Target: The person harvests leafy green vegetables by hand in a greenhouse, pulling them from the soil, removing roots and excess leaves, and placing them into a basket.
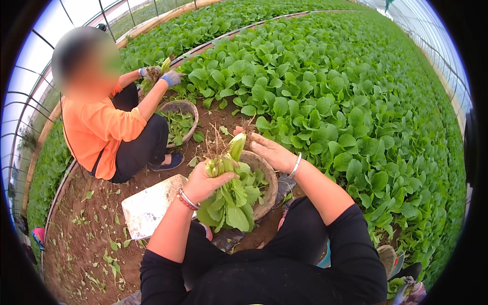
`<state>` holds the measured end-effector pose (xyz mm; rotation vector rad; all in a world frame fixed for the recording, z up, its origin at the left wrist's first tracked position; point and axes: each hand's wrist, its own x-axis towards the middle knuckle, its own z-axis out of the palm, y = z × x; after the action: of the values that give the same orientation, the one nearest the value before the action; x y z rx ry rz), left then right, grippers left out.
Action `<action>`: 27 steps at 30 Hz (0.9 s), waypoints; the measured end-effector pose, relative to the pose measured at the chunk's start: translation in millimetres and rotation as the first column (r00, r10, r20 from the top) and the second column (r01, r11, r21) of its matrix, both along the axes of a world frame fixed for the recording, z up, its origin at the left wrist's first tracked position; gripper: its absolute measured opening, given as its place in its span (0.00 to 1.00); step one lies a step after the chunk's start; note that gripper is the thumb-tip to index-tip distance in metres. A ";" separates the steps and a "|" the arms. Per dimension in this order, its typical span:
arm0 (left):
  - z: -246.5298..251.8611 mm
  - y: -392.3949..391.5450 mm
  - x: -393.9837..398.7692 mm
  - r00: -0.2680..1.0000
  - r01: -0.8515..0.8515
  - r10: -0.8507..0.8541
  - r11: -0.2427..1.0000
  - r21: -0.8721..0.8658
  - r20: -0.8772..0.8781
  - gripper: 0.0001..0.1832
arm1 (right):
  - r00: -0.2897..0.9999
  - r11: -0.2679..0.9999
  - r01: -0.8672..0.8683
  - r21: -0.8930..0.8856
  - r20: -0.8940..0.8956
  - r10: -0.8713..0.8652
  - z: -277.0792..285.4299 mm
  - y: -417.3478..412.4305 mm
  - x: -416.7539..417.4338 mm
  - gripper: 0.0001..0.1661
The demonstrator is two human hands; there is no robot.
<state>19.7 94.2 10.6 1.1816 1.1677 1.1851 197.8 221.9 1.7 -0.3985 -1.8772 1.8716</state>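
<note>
My left hand (209, 181) is closed around a bunch of leafy green plants (230, 206), roots up and leaves hanging down. Their pale stems and brown, soil-covered roots stick out above my fingers. My right hand (268, 150) is at the root end of one plump pale stem (237, 145) that stands up from the bunch; its thumb and fingers are apart around the muddy root, and whether they grip it I cannot tell. Below and behind the bunch sits a round, mud-coated basket (270, 187) with loose green leaves in it.
A dirty white box or slab (152, 206) lies left of my left forearm. A co-worker in orange (110, 122) squats at the left with gloved hands on a rooted plant, beside a second round basket (195, 122). Dense leafy greens (343, 114) fill the right; torn leaves litter the soil (87, 228).
</note>
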 end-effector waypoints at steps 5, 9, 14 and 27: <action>3.0 -2.9 9.5 0.978 0.019 -0.021 1.000 0.012 0.210 0.13 | 0.966 0.979 -0.031 -0.200 -0.258 -0.022 10.7 -20.7 -18.0 0.20; -9.6 0.9 7.8 0.976 -0.215 0.215 0.969 0.123 0.011 0.14 | 0.805 0.906 0.424 -0.005 -0.456 -0.379 4.3 -6.6 -22.6 0.16; -14.9 17.0 23.7 0.927 -0.365 0.374 0.890 0.274 0.021 0.14 | 0.900 0.828 0.429 0.360 -0.248 -0.358 -6.2 -23.7 -22.5 0.19; -24.3 15.3 13.1 0.943 -0.329 0.332 0.912 0.245 0.030 0.22 | 0.743 0.776 0.601 0.191 -0.492 -0.454 -19.6 -58.0 -64.4 0.18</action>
<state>32.8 109.5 -13.6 1.2047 1.2920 1.6217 133.4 163.9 -17.8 -0.3374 -1.5250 1.1060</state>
